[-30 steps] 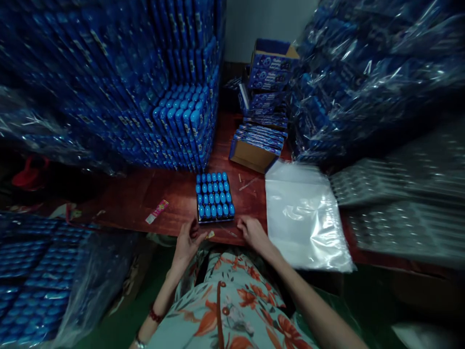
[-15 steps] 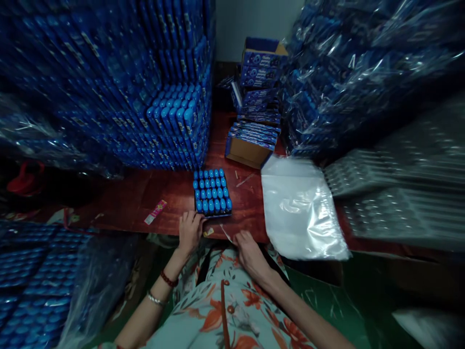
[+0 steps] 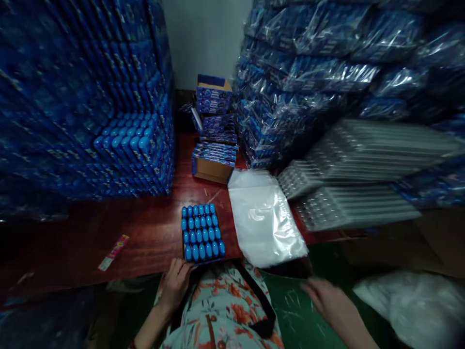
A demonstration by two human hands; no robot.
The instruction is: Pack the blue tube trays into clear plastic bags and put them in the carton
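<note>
On the head view, at the near edge of the wooden surface (image 3: 145,232), I see my left hand (image 3: 176,286) resting with its fingers loosely curled against the front left corner of the tray of blue capsules (image 3: 202,232); it touches the tray but does not grip it. My right hand (image 3: 325,300) hangs off the surface to the right, low over the green floor (image 3: 290,305), blurred; its fingers look loosely spread and it holds nothing that I can make out. The tray lies flat near the front edge, filled with rows of upright blue pieces. Just right of it lies a stack of clear plastic bags (image 3: 265,218), overhanging the edge. Behind it sits an open cardboard box (image 3: 212,165) with blue packets in it. A tall stack of blue trays (image 3: 90,106) rises at left, wrapped blue bundles (image 3: 308,82) at right, with empty clear trays (image 3: 356,179) below them. A small pink wrapper (image 3: 113,252) lies on the surface to the left.
</note>
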